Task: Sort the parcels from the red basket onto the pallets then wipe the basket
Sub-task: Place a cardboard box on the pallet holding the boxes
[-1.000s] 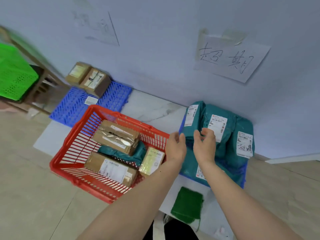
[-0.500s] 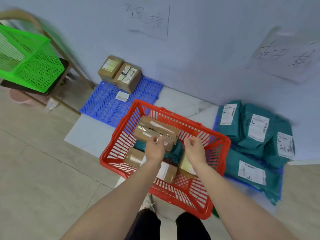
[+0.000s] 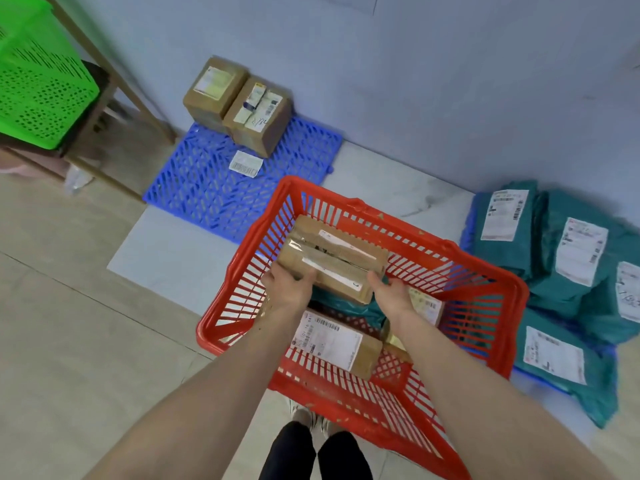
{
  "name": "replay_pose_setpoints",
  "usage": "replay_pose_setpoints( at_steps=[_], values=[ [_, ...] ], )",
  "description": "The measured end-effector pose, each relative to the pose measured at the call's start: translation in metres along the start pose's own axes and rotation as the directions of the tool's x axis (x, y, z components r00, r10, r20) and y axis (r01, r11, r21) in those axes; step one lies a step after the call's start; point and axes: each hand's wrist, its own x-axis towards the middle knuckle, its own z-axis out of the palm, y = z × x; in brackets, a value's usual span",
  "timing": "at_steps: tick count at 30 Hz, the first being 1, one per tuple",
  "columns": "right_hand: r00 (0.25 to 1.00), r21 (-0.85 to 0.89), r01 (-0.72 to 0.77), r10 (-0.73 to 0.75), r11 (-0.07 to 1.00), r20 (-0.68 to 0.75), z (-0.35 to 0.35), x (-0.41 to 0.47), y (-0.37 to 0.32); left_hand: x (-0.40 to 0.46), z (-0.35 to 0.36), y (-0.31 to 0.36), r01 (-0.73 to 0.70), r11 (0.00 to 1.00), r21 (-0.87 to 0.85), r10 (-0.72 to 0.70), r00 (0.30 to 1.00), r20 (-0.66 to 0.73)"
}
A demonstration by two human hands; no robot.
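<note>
a brown taped cardboard parcel [image 3: 330, 259] sits between the two hands above the red plastic slatted basket [image 3: 485, 292], its near edge in the grip of both. the left hand [image 3: 289, 291] curls its fingers [image 3: 304, 276] over the parcel's near left corner, thumb side on top. the right hand [image 3: 393, 294] holds the near right end, its thumb against the side of the box; the rest of its fingers go under the parcel and cannot be seen.

below the held parcel, inside the basket, lie a flat brown box with a white shipping label [image 3: 334, 341], a teal plastic mailer bag [image 3: 349, 306] and a small pale box [image 3: 427, 306] partly behind the right wrist.

beyond the basket to the left, a blue plastic grid pallet [image 3: 207, 192] lies on the floor by the wall and bears two brown cardboard boxes [image 3: 239, 103] side by side, touching, and a loose white barcode label [image 3: 245, 163]. to the right of the basket, a pile of teal mailer bags with white labels [image 3: 571, 271] covers a second blue pallet [image 3: 467, 226], only its edge showing. a green perforated plastic basket [image 3: 38, 84] rests on a wooden frame [image 3: 114, 64] at far left.
</note>
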Motion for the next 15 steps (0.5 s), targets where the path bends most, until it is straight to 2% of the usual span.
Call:
replay_pose_setpoints(
  at_steps=[8, 15],
  values=[
    [0.995, 0.112, -0.057, 0.048, 0.992, 0.083, 0.008, 0.022, 0.008, 0.025, 0.015, -0.007, -0.025, 0.994, -0.109, 0.016, 0.996, -0.086],
    [0.997, 0.109, -0.040, 0.032, 0.993, 0.073, 0.011, 0.010, 0.007, 0.013, 0.012, -0.009, -0.023, 0.952, -0.305, 0.010, 0.999, -0.044]
  ],
)
